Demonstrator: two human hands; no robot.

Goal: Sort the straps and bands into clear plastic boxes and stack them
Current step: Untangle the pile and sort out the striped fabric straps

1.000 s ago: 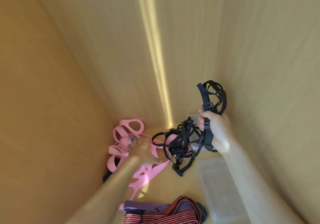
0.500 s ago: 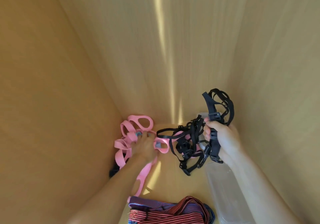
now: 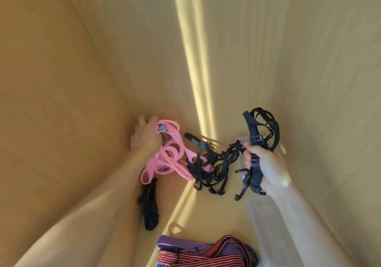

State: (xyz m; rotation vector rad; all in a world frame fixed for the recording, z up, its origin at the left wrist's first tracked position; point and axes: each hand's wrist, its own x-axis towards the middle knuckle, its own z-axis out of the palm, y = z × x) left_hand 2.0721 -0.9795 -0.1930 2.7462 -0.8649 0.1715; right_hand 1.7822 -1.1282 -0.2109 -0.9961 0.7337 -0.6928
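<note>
R hand (image 3: 266, 163) fist closed round a bunch of black buckle straps (image 3: 256, 143), loops sticking up above the knuckles, hooks + buckles dangling below the palm; bunch is lifted, near the R wall of the wooden compartment (image 3: 309, 60). More black webbing runs from that fist leftwards into a loose black tangle (image 3: 210, 167) lying on the compartment floor at mid-back, partly over the pink stuff. L hand (image 3: 145, 136) at back-L corner, fingers curled into the top of the pink straps (image 3: 167, 157), gripping them by a grey buckle bit; rest of pink pile trails fwd along the floor beside the L forearm. Small black bundle (image 3: 149, 209) lies on floor just in front of the pink pile, close to L wall. Clear plastic box (image 3: 266, 225) sits along the R side of floor, under/behind R forearm, a 2nd clear edge showing by the R fist; contents can't tell. Red/purple striped bands (image 3: 204, 252) heaped at front edge, centre. Sun stripe across back wall + floor.
</note>
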